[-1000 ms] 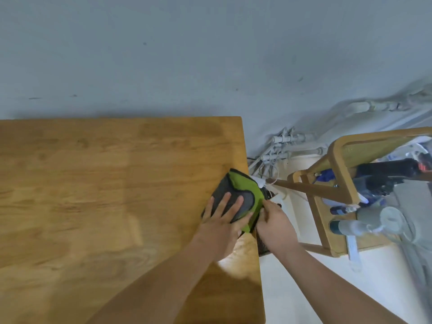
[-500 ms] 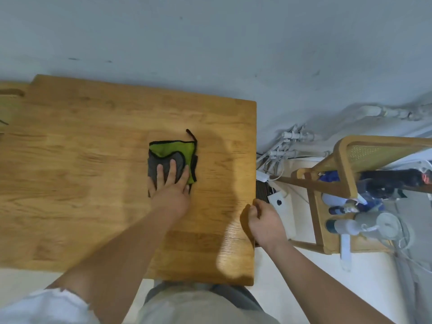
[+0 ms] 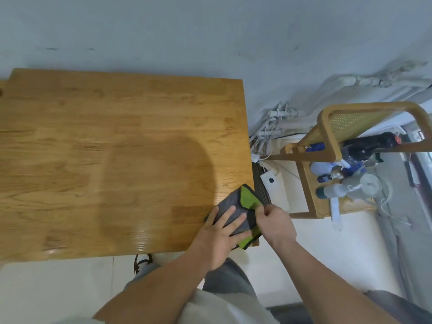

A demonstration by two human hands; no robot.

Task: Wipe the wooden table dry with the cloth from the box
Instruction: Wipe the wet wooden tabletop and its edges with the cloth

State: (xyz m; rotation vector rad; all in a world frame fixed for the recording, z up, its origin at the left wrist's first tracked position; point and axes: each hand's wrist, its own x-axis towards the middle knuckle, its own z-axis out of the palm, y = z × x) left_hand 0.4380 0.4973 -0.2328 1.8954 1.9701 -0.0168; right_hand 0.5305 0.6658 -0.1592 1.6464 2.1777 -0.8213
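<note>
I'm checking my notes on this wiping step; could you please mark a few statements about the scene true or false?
1. The left hand lies flat on the cloth. True.
2. The cloth sits in the middle of the table. False: it is at the near right corner.
3. The right hand pinches the cloth's green edge. True.
4. The cloth is red. False: it is grey and green.

Looked like a home room, going by a wooden table (image 3: 117, 136) against a plain grey wall (image 3: 163, 31), a cane-backed wooden rack (image 3: 325, 122) holding spray bottles (image 3: 334, 191), and white pipes (image 3: 280, 112) low beside it
</note>
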